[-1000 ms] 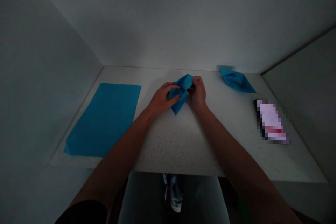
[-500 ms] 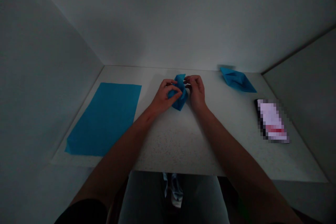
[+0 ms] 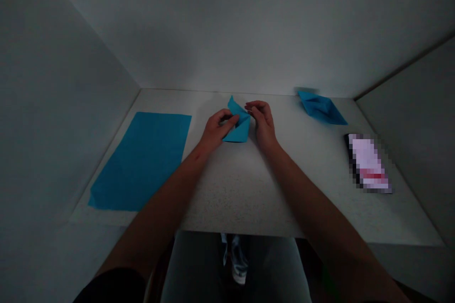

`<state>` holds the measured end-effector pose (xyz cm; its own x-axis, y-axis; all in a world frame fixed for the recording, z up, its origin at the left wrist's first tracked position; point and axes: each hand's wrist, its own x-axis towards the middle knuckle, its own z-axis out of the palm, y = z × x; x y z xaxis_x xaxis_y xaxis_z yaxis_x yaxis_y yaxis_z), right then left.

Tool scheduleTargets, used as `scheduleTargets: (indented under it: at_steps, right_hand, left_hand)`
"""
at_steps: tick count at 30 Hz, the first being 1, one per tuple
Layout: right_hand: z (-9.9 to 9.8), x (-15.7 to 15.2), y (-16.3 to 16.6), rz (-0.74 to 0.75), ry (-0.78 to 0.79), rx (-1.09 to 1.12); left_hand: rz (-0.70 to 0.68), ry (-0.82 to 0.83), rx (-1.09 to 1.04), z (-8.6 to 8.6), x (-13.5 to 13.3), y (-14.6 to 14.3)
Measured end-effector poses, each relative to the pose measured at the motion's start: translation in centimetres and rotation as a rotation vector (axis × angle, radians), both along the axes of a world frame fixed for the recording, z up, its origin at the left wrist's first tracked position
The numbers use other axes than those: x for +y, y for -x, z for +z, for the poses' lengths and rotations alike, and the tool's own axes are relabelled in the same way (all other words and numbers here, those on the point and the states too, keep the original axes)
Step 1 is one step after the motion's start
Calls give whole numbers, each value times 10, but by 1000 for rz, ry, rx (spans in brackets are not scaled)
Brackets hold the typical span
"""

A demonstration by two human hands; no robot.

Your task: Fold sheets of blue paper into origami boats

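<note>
A small folded piece of blue paper lies near the middle of the white table, flattened into a pointed shape. My left hand pinches its left side with thumb and fingers. My right hand grips its upper right edge with the fingertips. Both forearms reach in from the bottom of the view.
A flat blue sheet lies at the left of the table. A finished blue paper boat sits at the back right. A phone lies near the right edge. Walls close in the table on three sides.
The folded paper went from an opened, puffed shape to a flatter pointed one pressed toward the table. Both hands shifted slightly with it.
</note>
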<state>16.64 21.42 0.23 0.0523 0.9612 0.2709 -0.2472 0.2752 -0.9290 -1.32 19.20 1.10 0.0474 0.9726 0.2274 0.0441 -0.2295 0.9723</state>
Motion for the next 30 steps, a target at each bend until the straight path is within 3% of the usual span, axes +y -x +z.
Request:
scheduleTargets:
  at_steps: [4,10,19,23,30]
  right_hand:
    - [-6,5,-1,-32,74,5]
    - [-2,0,1,272,209,96]
    - [-1,0,-4,342,264,185]
    - [-2,0,-5,293,252,237]
    - [6,-7,-7,451,295,249]
  left_hand:
    - [11,54,-239,1,5,0]
    - [-67,136,-378,-3,8,-4]
    - [-175,266,-427,-3,5,-1]
    - [-102,215,-439,-7,10,-1]
    - [-46,238,-446,-8,9,-5]
